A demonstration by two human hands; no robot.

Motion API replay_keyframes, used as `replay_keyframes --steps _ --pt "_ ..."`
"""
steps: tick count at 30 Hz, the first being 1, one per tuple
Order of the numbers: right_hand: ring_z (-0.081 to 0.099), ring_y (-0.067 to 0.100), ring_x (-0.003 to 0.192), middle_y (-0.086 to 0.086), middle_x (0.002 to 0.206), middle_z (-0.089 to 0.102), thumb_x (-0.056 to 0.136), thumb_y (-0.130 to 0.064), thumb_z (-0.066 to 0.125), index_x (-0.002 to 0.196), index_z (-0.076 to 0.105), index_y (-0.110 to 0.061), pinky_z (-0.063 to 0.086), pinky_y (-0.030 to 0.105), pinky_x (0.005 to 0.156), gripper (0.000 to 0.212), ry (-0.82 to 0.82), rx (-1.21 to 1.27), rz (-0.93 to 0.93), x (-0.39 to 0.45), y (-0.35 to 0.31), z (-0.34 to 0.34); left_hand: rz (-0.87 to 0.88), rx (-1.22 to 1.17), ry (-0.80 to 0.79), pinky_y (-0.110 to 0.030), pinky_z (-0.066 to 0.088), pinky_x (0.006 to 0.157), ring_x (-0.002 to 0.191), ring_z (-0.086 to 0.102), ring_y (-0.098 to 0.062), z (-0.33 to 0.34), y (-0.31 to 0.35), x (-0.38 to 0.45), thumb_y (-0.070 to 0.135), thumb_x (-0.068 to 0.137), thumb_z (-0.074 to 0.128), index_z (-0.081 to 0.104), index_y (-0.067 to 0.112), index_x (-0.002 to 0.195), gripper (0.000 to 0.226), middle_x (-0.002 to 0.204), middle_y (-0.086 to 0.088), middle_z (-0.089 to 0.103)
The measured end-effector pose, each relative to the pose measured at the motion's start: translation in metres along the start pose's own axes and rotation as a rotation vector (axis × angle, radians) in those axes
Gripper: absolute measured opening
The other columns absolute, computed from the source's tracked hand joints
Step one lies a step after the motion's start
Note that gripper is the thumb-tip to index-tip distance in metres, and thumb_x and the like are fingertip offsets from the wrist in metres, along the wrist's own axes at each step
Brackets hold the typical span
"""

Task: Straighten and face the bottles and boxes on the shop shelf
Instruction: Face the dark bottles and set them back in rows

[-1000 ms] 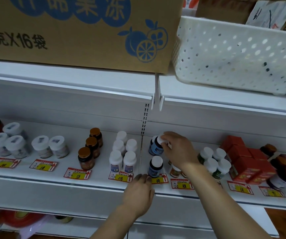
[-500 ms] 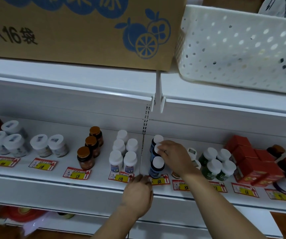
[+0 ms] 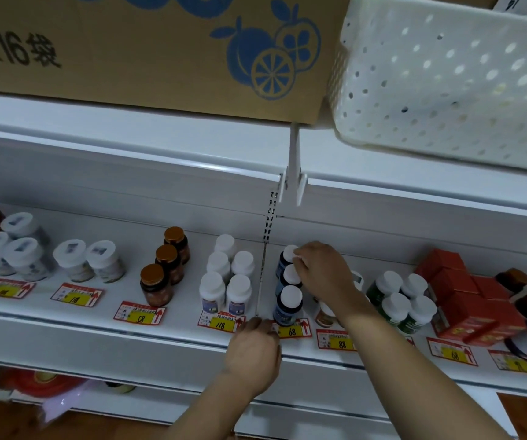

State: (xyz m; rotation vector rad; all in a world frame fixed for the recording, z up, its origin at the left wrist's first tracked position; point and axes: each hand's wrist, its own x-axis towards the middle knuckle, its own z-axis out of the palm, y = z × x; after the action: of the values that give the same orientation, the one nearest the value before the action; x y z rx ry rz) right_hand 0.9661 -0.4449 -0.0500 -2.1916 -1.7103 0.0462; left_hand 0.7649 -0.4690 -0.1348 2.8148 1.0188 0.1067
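We read "X16" on the cardboard carton (image 3: 135, 52) overhead, and price tags on the shelf (image 3: 167, 331) edge marked 58 (image 3: 140, 313), 118 (image 3: 220, 324), 68 (image 3: 291, 329) and 88 (image 3: 338, 342). We count three dark blue bottles (image 3: 288, 304) in a file, three amber jars (image 3: 158, 284), five white bottles (image 3: 225, 287). Our right hand (image 3: 322, 273) pinches the cap of the rear blue bottle with curled fingers. Our left hand (image 3: 252, 354) rests on the shelf lip, fingers loosely bent.

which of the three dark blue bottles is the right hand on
The right hand touches the rearmost dark blue bottle, fingertips on its white cap; the front bottle stands free.
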Motion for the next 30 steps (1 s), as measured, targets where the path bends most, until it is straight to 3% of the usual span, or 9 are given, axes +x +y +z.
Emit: replay_keyframes --steps 5,13,16,19,21,23,25,27,30 --pt "0.061 0.028 0.098 0.007 0.101 0.069 0.097 -0.039 0.051 0.108 0.070 -0.016 0.052 0.034 0.079 0.032 -0.151 -0.059 0.147 0.030 -0.016 0.006 0.000 -0.014 -0.009 -0.041 0.047 0.102 0.117 0.056 -0.027 0.001 0.000 0.000 0.031 0.093 0.044 0.070 0.015 0.117 0.039 0.128 -0.004 0.063" --pt "0.063 0.029 0.096 0.010 0.102 0.068 0.099 -0.024 0.049 0.105 0.065 -0.010 0.050 0.033 0.076 0.022 -0.140 -0.026 0.195 0.041 -0.023 0.010 0.016 -0.008 -0.036 -0.041 0.043 0.104 0.121 0.052 -0.028 -0.006 -0.002 0.000 0.030 0.094 0.042 0.067 0.015 0.119 0.038 0.131 -0.005 0.059" --pt "0.064 0.031 0.088 0.014 0.092 0.068 0.095 -0.020 0.056 0.095 0.067 -0.004 0.052 0.037 0.074 0.019 0.002 0.063 0.121 0.033 -0.025 -0.005 0.010 0.010 -0.037 -0.043 0.044 0.101 0.117 0.053 -0.031 -0.010 -0.002 0.001 0.027 0.094 0.045 0.066 0.013 0.118 0.035 0.127 -0.008 0.059" --pt "0.066 0.029 0.079 0.013 0.087 0.072 0.088 -0.012 0.068 0.089 0.071 -0.001 0.056 0.038 0.072 0.012 0.284 0.223 0.017 0.013 -0.032 -0.031 0.008 -0.026 0.082 -0.038 0.051 0.083 0.098 0.060 -0.029 -0.023 -0.003 0.003 0.023 0.089 0.049 0.068 0.014 0.099 0.023 0.105 -0.007 0.063" --pt "0.068 0.019 0.081 0.004 0.092 0.075 0.088 -0.013 0.072 0.096 0.075 -0.010 0.056 0.030 0.077 0.009 0.403 0.301 -0.011 -0.001 -0.039 -0.052 -0.011 -0.153 0.223 -0.032 0.050 0.064 0.078 0.062 -0.024 -0.039 -0.003 0.006 0.019 0.083 0.055 0.066 0.017 0.081 0.012 0.084 -0.003 0.063" --pt "0.065 0.006 0.085 -0.005 0.096 0.074 0.089 -0.018 0.072 0.104 0.076 -0.017 0.051 0.017 0.081 0.015 0.443 0.390 0.035 -0.018 -0.046 -0.070 -0.111 -0.354 0.419 -0.025 0.043 0.054 0.068 0.059 -0.020 -0.055 -0.003 0.007 0.013 0.085 0.059 0.063 0.017 0.077 0.009 0.075 0.000 0.061" --pt "0.063 0.000 0.086 -0.012 0.098 0.072 0.090 -0.022 0.071 0.106 0.076 -0.022 0.046 0.006 0.080 0.016 0.440 0.514 0.149 -0.037 -0.054 -0.084 -0.267 -0.683 0.472 -0.013 0.039 0.059 0.073 0.060 -0.015 -0.078 0.000 0.007 0.017 0.096 0.057 0.066 0.020 0.090 0.012 0.078 0.004 0.062" --pt "0.066 0.001 0.085 -0.013 0.096 0.074 0.090 -0.022 0.071 0.103 0.077 -0.024 0.049 0.010 0.078 0.014 0.483 0.644 0.222 -0.058 -0.065 -0.093 -0.362 -1.002 0.406 -0.009 0.041 0.069 0.089 0.064 -0.009 -0.099 0.007 0.004 0.030 0.101 0.053 0.068 0.028 0.112 0.018 0.093 0.006 0.070" --pt "0.070 0.001 0.082 -0.015 0.086 0.075 0.089 -0.019 0.073 0.093 0.077 -0.033 0.055 0.017 0.074 0.014 0.526 0.813 0.288 -0.084 -0.077 -0.099 -0.297 -1.280 0.412 -0.008 0.047 0.080 0.099 0.064 0.004 -0.122 0.027 -0.011 0.028 0.102 0.054 0.065 0.039 0.111 0.018 0.102 0.021 0.071"
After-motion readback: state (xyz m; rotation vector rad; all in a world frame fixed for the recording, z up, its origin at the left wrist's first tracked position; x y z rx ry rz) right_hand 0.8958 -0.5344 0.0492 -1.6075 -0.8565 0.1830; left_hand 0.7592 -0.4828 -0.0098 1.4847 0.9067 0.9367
